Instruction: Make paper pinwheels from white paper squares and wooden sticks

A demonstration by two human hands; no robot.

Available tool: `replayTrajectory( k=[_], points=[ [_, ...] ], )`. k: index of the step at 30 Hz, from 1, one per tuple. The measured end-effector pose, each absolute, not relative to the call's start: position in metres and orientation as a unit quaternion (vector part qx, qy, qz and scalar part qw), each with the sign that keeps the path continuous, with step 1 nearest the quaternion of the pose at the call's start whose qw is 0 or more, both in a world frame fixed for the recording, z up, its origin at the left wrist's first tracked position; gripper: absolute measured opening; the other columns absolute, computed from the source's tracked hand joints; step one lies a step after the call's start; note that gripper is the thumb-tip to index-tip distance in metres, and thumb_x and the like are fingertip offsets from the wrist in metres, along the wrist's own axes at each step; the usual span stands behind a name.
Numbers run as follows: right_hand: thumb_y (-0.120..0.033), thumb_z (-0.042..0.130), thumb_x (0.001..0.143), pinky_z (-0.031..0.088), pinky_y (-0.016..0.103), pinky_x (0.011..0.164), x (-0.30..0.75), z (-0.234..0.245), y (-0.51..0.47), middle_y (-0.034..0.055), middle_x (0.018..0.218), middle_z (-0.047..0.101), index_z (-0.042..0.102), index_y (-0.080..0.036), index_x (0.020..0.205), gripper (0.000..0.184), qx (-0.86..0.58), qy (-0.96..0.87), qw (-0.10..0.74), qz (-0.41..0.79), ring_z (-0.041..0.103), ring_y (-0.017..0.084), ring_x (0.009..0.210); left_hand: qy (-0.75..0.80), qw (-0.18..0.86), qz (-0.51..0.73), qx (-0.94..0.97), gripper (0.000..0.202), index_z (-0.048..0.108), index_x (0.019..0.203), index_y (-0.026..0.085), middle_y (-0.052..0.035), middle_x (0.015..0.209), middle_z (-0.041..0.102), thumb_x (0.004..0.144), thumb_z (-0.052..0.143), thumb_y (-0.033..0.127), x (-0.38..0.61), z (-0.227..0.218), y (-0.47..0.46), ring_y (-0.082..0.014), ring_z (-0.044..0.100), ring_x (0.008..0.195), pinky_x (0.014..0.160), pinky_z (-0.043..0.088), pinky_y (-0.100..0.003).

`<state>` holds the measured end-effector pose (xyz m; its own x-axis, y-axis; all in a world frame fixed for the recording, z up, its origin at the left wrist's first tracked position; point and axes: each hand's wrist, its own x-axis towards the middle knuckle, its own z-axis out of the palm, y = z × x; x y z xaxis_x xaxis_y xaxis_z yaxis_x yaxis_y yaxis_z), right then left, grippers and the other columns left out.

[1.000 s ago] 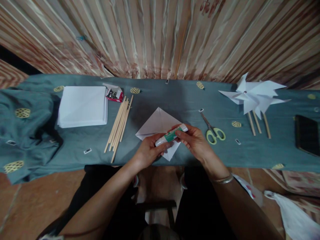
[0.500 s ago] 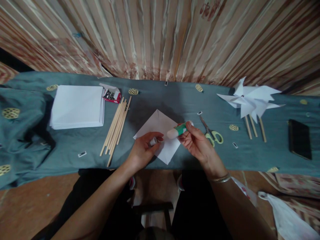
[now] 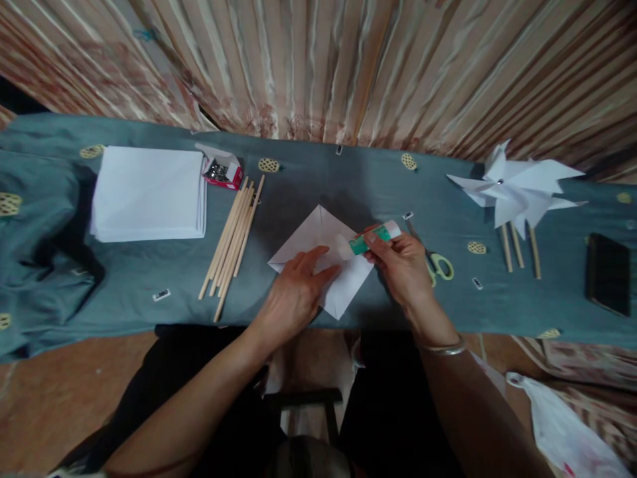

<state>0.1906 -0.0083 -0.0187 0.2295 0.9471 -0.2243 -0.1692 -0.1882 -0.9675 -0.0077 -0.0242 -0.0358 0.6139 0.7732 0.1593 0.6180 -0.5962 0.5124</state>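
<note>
Left hand (image 3: pixel 293 292): lies palm down on the folded white paper (image 3: pixel 314 231), fingers stretched out flat and gripping nothing that shows. What is under the palm cannot be seen.

Right hand (image 3: pixel 404 265): closed around a glue stick (image 3: pixel 372 239), thumb and fingertips pinching the green-labelled barrel. The stick is tilted, with its lower end over the right part of the paper. That end blurs into the white sheet, so contact cannot be confirmed.

The paper sits as a diamond near the front edge of the desk (image 3: pixel 348 186), in the middle. Its lower left part is covered by the left hand.

Scissors (image 3: pixel 442 265): just right of the right hand. Only the green handle loops and a short piece of blade show, and the rest is hidden behind the hand.

Wooden sticks (image 3: pixel 233 239): bundled left of the paper, apart from it.
Paper stack (image 3: pixel 149 192): far left.
Small red box (image 3: pixel 222 172): open beside the stack, its contents too small to identify.
Paper pinwheels (image 3: pixel 517 189): far right, on sticks.
Dark flat item (image 3: pixel 610 272): at the right edge, too dim to identify.
</note>
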Motion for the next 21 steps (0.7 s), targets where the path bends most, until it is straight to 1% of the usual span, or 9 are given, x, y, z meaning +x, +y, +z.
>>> replayTrajectory(
  k=[3,8,13,18,21],
  points=[
    [-0.044,0.084,0.064,0.046,0.024,0.050,0.183,-0.020,-0.007,-0.0036,0.061,0.065,0.067,-0.021,0.075,0.031,-0.584,-0.397,0.522,0.478,0.055,0.010,0.052,0.404,0.187,0.150,0.883,0.038,0.065,0.123,0.018,-0.0173,0.139,0.051,0.088,0.052,0.010,-0.005,-0.031,-0.027,-0.0296,0.056,0.108,0.093,0.052,-0.050],
    [-0.047,0.082,0.067,0.050,0.026,0.057,0.174,-0.021,-0.006,-0.0023,0.071,0.068,0.065,-0.022,0.081,0.034,-0.587,-0.442,0.496,0.464,0.059,0.012,0.060,0.408,0.163,0.122,0.890,0.031,0.068,0.118,0.018,-0.0176,0.138,0.053,0.092,0.052,0.018,-0.004,-0.025,-0.025,-0.0300,0.057,0.103,0.089,0.052,-0.049],
    [-0.044,0.076,0.075,0.052,0.030,0.067,0.172,-0.024,-0.006,-0.0003,0.079,0.069,0.064,-0.022,0.087,0.028,-0.622,-0.504,0.442,0.404,0.063,0.015,0.070,0.416,0.160,0.113,0.888,0.030,0.068,0.118,0.020,-0.0161,0.137,0.055,0.093,0.051,0.020,-0.005,-0.025,-0.024,-0.0285,0.057,0.102,0.087,0.052,-0.046],
    [-0.045,0.076,0.074,0.053,0.033,0.070,0.172,-0.027,-0.006,-0.0001,0.078,0.069,0.063,-0.023,0.089,0.030,-0.637,-0.540,0.412,0.364,0.065,0.018,0.072,0.425,0.158,0.098,0.886,0.032,0.066,0.122,0.021,-0.0187,0.138,0.053,0.093,0.052,0.022,-0.006,-0.024,-0.022,-0.0295,0.057,0.102,0.087,0.050,-0.047],
    [-0.048,0.075,0.075,0.052,0.036,0.071,0.171,-0.028,-0.006,0.0012,0.079,0.069,0.064,-0.023,0.090,0.031,-0.639,-0.558,0.389,0.359,0.064,0.019,0.072,0.424,0.161,0.079,0.888,0.033,0.066,0.123,0.022,-0.0179,0.140,0.052,0.094,0.051,0.022,-0.005,-0.022,-0.021,-0.0288,0.057,0.100,0.087,0.049,-0.047]
  ],
)
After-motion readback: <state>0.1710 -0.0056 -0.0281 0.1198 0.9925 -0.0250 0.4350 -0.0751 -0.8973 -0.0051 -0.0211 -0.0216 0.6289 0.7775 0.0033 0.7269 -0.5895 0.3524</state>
